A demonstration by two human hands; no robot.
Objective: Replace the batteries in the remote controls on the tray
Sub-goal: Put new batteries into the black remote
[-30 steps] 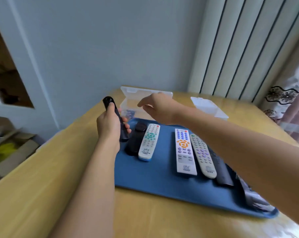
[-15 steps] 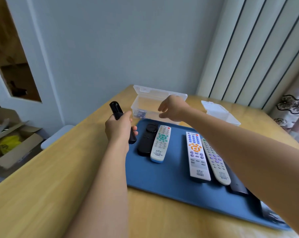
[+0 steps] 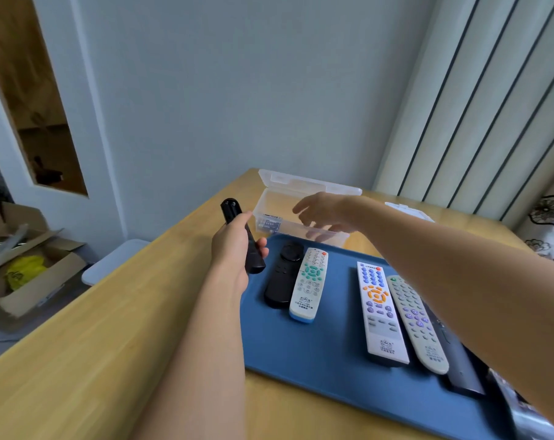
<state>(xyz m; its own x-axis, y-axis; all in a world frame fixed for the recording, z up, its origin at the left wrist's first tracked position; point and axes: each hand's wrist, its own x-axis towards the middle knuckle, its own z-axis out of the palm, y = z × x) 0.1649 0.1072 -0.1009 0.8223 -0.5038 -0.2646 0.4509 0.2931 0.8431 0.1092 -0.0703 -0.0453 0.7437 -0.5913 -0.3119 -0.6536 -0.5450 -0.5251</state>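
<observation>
My left hand (image 3: 234, 246) grips a slim black remote (image 3: 241, 236) upright over the left edge of the blue tray (image 3: 329, 354). My right hand (image 3: 325, 212) reaches with spread, relaxed fingers over the open clear plastic box (image 3: 301, 228) behind the tray; blue batteries (image 3: 271, 224) lie in its left end. On the tray lie a black remote (image 3: 283, 274), a white remote with teal buttons (image 3: 310, 284), a white remote with orange buttons (image 3: 379, 312), a grey-white remote (image 3: 417, 323) and a dark remote (image 3: 460, 363) partly under my right arm.
The wooden table (image 3: 110, 344) carries a second clear box lid (image 3: 409, 211) at the back right. A radiator and a curtain stand to the right. Cardboard boxes (image 3: 24, 274) sit on the floor at the left. A white stool (image 3: 110, 262) stands beside the table.
My right hand has opened from a curled pose and moved forward over the clear box. My left hand keeps holding the black remote. The camera has tilted upward.
</observation>
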